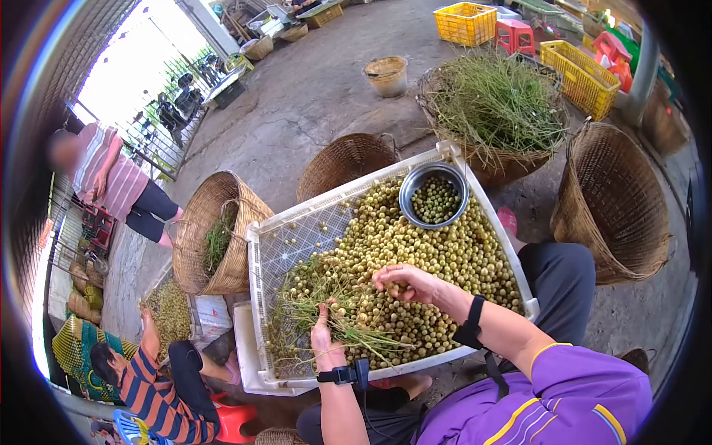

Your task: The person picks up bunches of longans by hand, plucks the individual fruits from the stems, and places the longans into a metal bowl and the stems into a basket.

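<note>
A white plastic crate (259, 297) holds a heap of small round yellow-green fruits (445, 274). My left hand (323, 335), over the crate's near left part, is closed on a bunch of thin green stems (356, 334) with a few fruits on it. Above the heap, to the right of the stems, my right hand (406, 283) has its fingers curled; whatever lies in them is too small to make out. A metal bowl (434, 194) with greener fruits rests on the heap near the far right corner.
Wicker baskets (615, 200) stand around the crate, one (497, 111) piled with green stems. Beyond are a bucket (386, 77) and yellow crates (465, 24). A person in stripes (159, 386) sits at the lower left; another person (111, 167) stands behind.
</note>
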`<state>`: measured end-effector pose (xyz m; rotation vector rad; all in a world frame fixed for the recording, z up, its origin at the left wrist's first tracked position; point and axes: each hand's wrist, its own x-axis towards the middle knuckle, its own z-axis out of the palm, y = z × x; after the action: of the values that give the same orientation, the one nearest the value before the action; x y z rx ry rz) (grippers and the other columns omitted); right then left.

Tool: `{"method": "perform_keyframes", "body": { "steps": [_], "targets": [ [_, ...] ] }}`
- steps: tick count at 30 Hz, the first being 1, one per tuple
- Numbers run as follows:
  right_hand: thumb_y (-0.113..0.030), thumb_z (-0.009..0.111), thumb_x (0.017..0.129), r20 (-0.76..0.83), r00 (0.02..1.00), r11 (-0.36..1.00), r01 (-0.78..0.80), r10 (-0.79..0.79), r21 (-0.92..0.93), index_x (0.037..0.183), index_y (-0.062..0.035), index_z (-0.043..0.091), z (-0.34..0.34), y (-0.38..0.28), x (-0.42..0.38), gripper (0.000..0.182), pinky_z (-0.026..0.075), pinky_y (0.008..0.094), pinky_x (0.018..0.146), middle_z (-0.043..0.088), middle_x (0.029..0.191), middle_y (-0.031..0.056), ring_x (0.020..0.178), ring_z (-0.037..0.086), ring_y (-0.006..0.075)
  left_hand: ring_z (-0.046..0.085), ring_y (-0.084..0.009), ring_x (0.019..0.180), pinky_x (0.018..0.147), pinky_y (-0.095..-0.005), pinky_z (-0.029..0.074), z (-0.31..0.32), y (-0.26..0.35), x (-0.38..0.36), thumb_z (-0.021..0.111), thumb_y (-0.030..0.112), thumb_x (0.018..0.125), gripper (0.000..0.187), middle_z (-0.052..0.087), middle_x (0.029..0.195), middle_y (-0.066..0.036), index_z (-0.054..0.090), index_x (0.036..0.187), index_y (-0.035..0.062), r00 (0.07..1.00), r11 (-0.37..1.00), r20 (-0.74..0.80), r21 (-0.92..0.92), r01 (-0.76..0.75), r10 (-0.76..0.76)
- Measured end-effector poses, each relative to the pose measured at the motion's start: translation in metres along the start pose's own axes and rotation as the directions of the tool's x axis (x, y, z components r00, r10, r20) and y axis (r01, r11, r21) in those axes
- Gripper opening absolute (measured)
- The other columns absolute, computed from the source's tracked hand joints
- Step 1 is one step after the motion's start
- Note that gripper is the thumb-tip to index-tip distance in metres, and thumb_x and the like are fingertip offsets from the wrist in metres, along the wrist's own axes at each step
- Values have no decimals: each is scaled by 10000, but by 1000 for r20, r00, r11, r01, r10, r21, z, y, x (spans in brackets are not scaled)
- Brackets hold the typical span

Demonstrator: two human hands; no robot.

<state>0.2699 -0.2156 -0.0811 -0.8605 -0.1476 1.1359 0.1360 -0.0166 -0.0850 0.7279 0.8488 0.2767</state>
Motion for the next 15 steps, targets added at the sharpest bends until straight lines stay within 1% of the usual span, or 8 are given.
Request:
{"method": "perform_keyframes", "body": {
  "steps": [1,3,4,8,9,11,13,15],
  "targets": [
    [-260,505,882,105,993,998,-50,46,31,989,-62,561,-7,6,0,233,222,118,319,566,806,-13,518,454,21,580,-150,620,527,-288,499,1,2,-2,621,305,828,265,626,761,-51,649,894,50,1000,1000,0,1,-1,1],
    [-288,473,898,124,986,993,-112,114,-24,1018,-63,563,-2,10,-7,270,222,118,320,574,808,-9,516,459,26,576,-141,611,515,-275,488,5,6,-7,616,306,831,261,624,752,-45,652,882,52,999,998,41,53,-24,22],
    [-306,472,903,105,986,990,-125,132,-71,1056,-64,561,5,9,-13,300,227,118,324,582,813,-1,511,463,26,592,-157,648,543,-293,507,7,9,-10,632,282,823,252,634,793,-55,635,911,47,998,999,67,49,-13,10],
    [-278,500,901,105,994,991,-23,37,-133,1185,-55,519,25,16,-13,362,241,113,337,609,923,11,567,531,29,610,-180,709,588,-327,528,5,-1,-1,653,245,809,247,644,856,-70,611,951,46,995,996,27,18,-92,92],
    [-278,500,901,105,994,991,-22,35,-130,1185,-55,519,27,15,-13,362,241,113,337,609,923,11,567,531,29,612,-186,733,604,-339,530,6,-1,-2,655,235,807,245,645,874,-75,604,957,48,994,993,26,39,-108,107],
    [-288,515,908,139,986,995,-84,91,-56,1219,-49,478,29,12,-12,394,247,104,346,592,984,61,597,568,57,615,-198,780,635,-364,534,9,-1,-5,660,216,804,244,645,908,-86,591,970,52,990,987,23,77,-142,140],
    [-290,503,914,139,986,996,-88,91,-25,1209,-56,489,32,12,-12,377,250,102,345,600,1004,68,625,596,66,615,-201,778,621,-361,534,12,0,-8,663,212,801,246,644,910,-87,584,973,55,990,988,11,63,-142,142],
    [-296,490,920,128,985,993,-107,114,-57,1195,-63,500,34,11,-16,361,251,103,341,606,982,54,656,615,74,612,-208,757,606,-356,533,15,-1,-11,672,208,794,252,642,905,-89,575,972,60,970,969,0,38,-244,244]
  ]
}}
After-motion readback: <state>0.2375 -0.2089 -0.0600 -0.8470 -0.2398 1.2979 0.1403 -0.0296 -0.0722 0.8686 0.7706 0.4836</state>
